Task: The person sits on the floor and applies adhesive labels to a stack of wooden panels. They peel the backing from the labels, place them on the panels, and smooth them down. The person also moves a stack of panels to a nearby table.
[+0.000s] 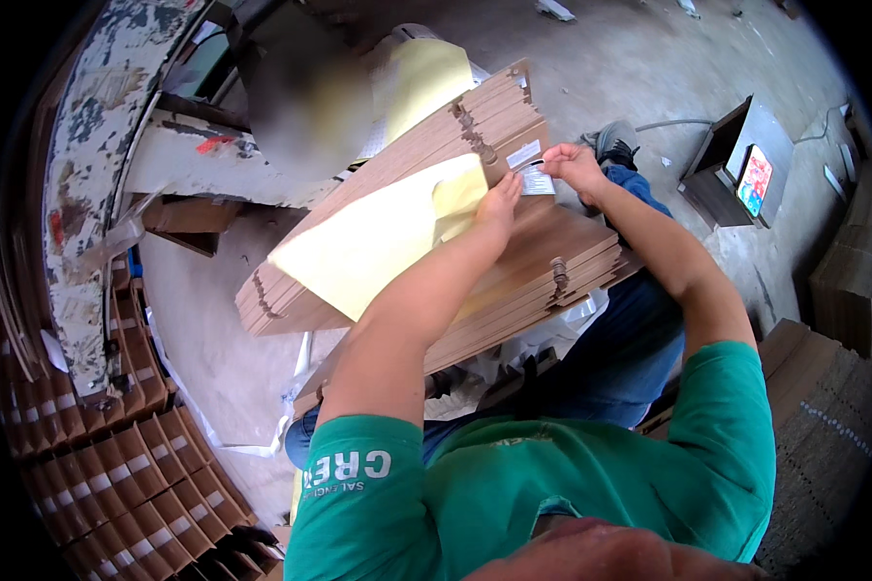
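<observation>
head | left hand (500, 205) flat, fingers pressing yellow sheet (373, 242) onto cardboard stack (552, 254) on lap | right hand (574, 167) pinching white label (537, 180) at stack's top edge | folded cartons (116, 465) lower left

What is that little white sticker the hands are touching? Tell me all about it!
The white label is a small, paper-like rectangle with dark print too tiny to make out. It lies on top of the stack of brown cardboard sheets, near its far edge. The right hand pinches its far side and the left hand presses beside its near corner. A similar label sits just above it.
</observation>
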Motion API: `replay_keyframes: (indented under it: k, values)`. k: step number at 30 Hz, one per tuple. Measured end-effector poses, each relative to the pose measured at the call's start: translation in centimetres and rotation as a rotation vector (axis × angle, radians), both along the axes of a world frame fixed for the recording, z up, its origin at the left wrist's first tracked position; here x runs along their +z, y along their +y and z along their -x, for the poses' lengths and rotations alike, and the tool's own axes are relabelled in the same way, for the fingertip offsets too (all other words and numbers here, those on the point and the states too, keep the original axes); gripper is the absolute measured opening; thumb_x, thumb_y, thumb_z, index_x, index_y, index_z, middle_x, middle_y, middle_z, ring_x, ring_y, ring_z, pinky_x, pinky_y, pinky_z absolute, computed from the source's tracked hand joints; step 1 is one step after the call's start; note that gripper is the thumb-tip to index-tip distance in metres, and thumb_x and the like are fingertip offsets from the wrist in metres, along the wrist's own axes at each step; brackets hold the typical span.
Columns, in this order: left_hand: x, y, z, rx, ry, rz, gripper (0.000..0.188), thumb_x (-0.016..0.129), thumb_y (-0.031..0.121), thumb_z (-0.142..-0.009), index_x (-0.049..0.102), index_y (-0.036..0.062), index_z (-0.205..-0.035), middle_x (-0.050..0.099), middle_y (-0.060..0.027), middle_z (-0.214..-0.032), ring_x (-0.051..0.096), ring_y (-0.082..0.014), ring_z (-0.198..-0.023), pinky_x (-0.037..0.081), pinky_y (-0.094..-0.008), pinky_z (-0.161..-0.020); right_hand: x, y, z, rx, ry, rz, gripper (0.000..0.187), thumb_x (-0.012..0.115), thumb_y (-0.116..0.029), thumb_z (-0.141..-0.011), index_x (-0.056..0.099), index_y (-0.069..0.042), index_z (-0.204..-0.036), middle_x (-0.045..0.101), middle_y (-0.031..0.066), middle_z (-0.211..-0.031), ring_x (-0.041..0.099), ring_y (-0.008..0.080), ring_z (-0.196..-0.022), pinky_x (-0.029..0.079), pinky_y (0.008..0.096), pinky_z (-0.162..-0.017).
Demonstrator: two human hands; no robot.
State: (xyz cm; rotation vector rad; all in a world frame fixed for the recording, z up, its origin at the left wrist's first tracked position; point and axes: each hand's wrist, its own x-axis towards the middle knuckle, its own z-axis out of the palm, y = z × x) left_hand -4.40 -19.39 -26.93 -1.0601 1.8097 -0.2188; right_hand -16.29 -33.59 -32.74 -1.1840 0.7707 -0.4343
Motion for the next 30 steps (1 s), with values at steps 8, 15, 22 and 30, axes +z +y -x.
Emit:
replay_keyframes:
  k: [8, 15, 22, 30]
  values:
    - [-3.3, 0.5, -1.8, -0.179, -0.22, -0.042, 0.059, 0.046, 0.024, -0.086, 0.026, 0.0057, -0.138, 0.01, -0.0064, -0.148, 0.004, -0.0251, -0.137, 0.002, -0.0427, -0.11, 2.3, 0.4, -0.4, 0.027, 0.423, 1.001, 0.017, 0.07, -0.013, -0.071, 0.056, -0.006, -0.078, 0.06, 0.0084, -0.071, 0.058, 0.0231, -0.066, 0.047, 0.0318, -0.061]
    - [0.4, 5.7, -2.6, 0.212, 0.096, -0.001, 0.047, 0.051, 0.019, -0.084, 0.044, 0.0043, -0.127, 0.03, -0.0139, -0.139, 0.027, -0.0271, -0.128, 0.024, -0.0404, -0.101, 4.3, -2.6, 0.8, -0.02, 0.449, 0.827, 0.021, 0.067, -0.019, -0.073, 0.058, -0.004, -0.085, 0.063, 0.0078, -0.078, 0.06, 0.0226, -0.073, 0.047, 0.0329, -0.064]
    - [20.1, 15.6, -7.7, 0.649, 0.43, 0.369, 0.016, 0.052, 0.006, -0.075, 0.06, 0.0051, -0.088, 0.062, -0.0151, -0.076, 0.063, -0.03, -0.073, 0.05, -0.041, -0.059, 10.1, 0.6, -1.2, -0.117, 0.222, 0.384, 0.024, 0.066, -0.021, -0.079, 0.061, -0.002, -0.094, 0.061, 0.0008, -0.08, 0.053, 0.0081, -0.071, 0.041, 0.0214, -0.064]
    - [37.3, 22.0, -6.7, 0.559, 0.147, 0.969, 0.02, 0.049, 0.001, -0.074, 0.056, 0.0065, -0.092, 0.058, -0.0121, -0.075, 0.059, -0.0321, -0.068, 0.046, -0.0406, -0.058, 11.5, 1.3, 1.0, 0.086, 0.584, 0.466, 0.017, 0.057, -0.018, -0.074, 0.065, -0.005, -0.083, 0.064, 0.0103, -0.083, 0.058, 0.0179, -0.079, 0.045, 0.0302, -0.072]
